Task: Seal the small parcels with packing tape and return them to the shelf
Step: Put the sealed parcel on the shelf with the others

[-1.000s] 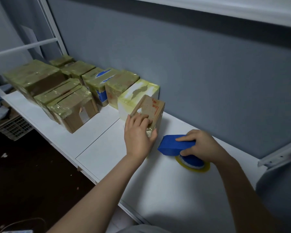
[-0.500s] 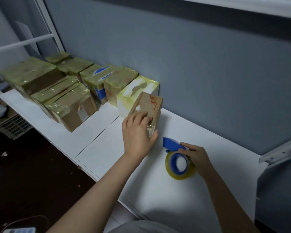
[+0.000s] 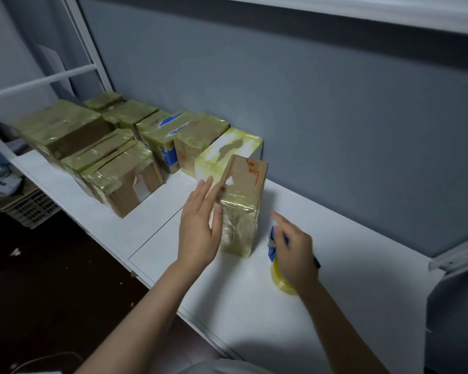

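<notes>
A small brown parcel (image 3: 244,194) stands upright on the white shelf (image 3: 254,314), its lower half wrapped in yellowish tape. My left hand (image 3: 200,228) lies with straight fingers against the parcel's left side. To the parcel's right, my right hand (image 3: 295,251) is blurred, with its fingers stretched out over the blue tape dispenser (image 3: 272,245). The dispenser's yellow tape roll (image 3: 281,280) rests on the shelf. Most of the dispenser is hidden under that hand.
Several taped parcels (image 3: 119,179) stand in rows at the shelf's left, the nearest a white one (image 3: 227,147) just behind the small parcel. A grey wall (image 3: 308,117) backs the shelf. A plastic basket (image 3: 30,207) sits below left; a metal bracket (image 3: 457,256) juts out at right.
My left hand has opened from a grip on the parcel's top and dropped to its left side. My right hand's fingers have spread over the dispenser, which has tipped over.
</notes>
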